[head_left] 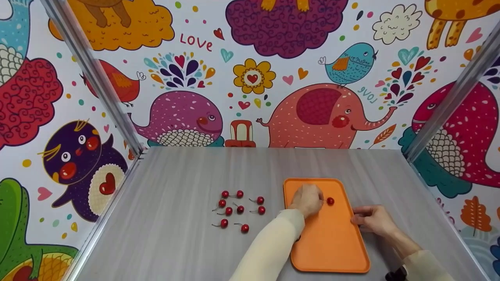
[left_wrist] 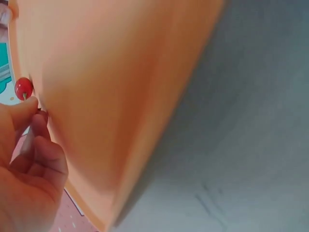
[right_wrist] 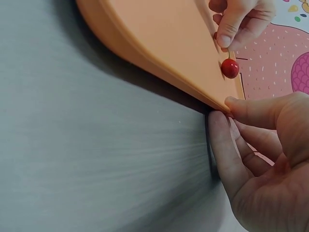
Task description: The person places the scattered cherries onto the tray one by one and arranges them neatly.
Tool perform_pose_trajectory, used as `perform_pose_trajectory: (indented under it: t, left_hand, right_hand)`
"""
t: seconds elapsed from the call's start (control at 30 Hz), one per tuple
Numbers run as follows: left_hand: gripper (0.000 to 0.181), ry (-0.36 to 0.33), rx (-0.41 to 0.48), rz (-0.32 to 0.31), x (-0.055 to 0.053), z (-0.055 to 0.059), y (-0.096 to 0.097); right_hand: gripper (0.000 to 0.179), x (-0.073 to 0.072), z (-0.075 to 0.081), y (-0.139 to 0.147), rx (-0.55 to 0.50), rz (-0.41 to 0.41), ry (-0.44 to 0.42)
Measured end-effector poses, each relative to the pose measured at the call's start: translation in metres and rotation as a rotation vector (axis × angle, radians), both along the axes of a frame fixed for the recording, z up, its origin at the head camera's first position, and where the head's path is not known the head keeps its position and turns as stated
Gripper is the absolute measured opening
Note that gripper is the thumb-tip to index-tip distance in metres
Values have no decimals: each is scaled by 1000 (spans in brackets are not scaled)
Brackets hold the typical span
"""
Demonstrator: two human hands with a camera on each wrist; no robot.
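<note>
Over the upper part of an orange tray [head_left: 328,242], my left hand [head_left: 308,200] pinches the stem of a red cherry [head_left: 330,201] between thumb and fingertips. In the left wrist view this cherry [left_wrist: 23,89] hangs just beyond the fingertips, close over the tray's surface. My right hand [head_left: 375,220] grips the tray's right edge. The right wrist view has its thumb [right_wrist: 251,111] on top of the rim and a finger against the outer side. Left of the tray lie several cherries with stems, among them one cherry [head_left: 245,228] nearest the front.
The tray lies on a grey table [head_left: 175,249] with a wood-like grain. Behind stands a wall with cartoon animals, including an elephant [head_left: 312,117]. Metal posts rise at the left [head_left: 97,82] and right corners.
</note>
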State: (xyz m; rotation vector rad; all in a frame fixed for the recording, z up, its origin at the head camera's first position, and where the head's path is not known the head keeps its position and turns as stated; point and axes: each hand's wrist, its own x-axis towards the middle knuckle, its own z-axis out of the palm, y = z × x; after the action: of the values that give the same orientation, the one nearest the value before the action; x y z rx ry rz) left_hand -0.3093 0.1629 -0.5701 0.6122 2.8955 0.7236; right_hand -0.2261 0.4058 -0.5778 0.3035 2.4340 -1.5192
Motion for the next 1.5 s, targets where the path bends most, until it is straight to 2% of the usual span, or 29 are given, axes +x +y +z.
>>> perform_pose_trajectory:
  t: [0.1,0.33,0.63,0.8,1.17,1.37,1.5]
  left_hand:
    - [12,18,-1,22,2,-1,5]
    - [14,63,-29,43,7,-2,14]
    - [12,39,-19,58,7,-4,17]
    - [12,17,12,76,7,-5,16]
    - [23,81,16,91,8,-8,16]
    - [20,66,14,96,8,-10,16]
    - [17,26,30,96,7,-8,15]
  right_hand:
    - [47,2,0,0,13,9,14]
    - [44,0,2,0,-7,-5,-22]
    - [43,0,1,1,29,26,27]
    - [42,-2,0,2,20,7,12]
    - [44,0,1,-3,13,-20,-8]
    - [44,-1,1,-3,15,-21,-22]
    - [42,-1,3,-2,21,-25,-30]
